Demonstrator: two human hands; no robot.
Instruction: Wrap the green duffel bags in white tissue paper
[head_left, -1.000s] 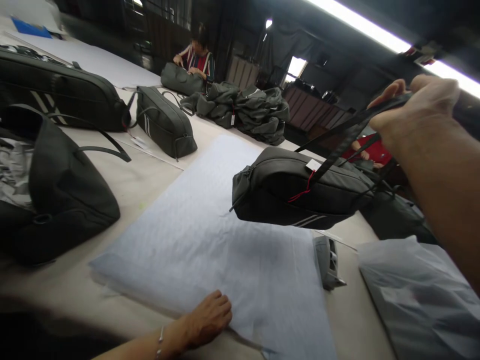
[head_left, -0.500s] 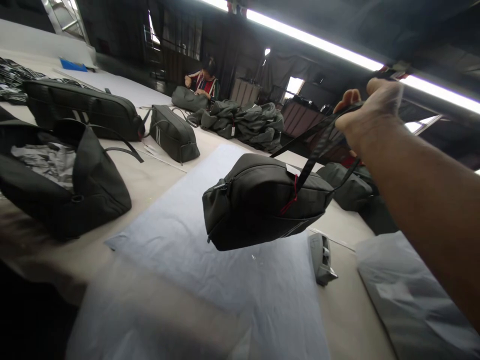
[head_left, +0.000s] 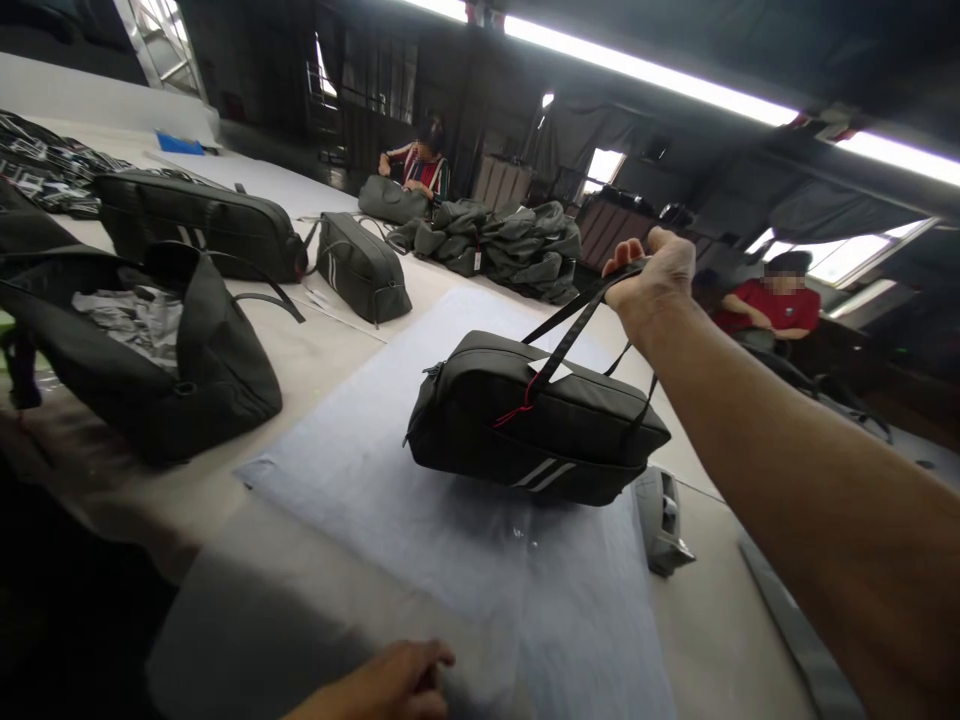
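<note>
My right hand [head_left: 651, 270] is closed round the black webbing handles [head_left: 577, 325] of a dark grey duffel bag [head_left: 536, 420]. The bag hangs nearly level just over a pale plastic sheet [head_left: 360, 460], its two light stripes facing me. A white tag [head_left: 550, 370] on a red string dangles from one handle. Low in the picture, my left hand [head_left: 401, 683] is over the sheet's near part, index finger stretched out and nothing visible in it. Its other fingers are partly cut off by the frame's edge.
A grey tape dispenser [head_left: 664, 520] stands right of the bag. On the left are an open bag stuffed with paper [head_left: 217, 360] and more duffels [head_left: 360, 265]. Behind lies a heap of grey bags [head_left: 510, 245]. A person in stripes [head_left: 424, 170] and another in red [head_left: 776, 300] work farther back.
The duffel has swung level and dropped, its striped side turning toward me. My right hand has moved down and left with the handles. My left hand has come into view at the bottom.
</note>
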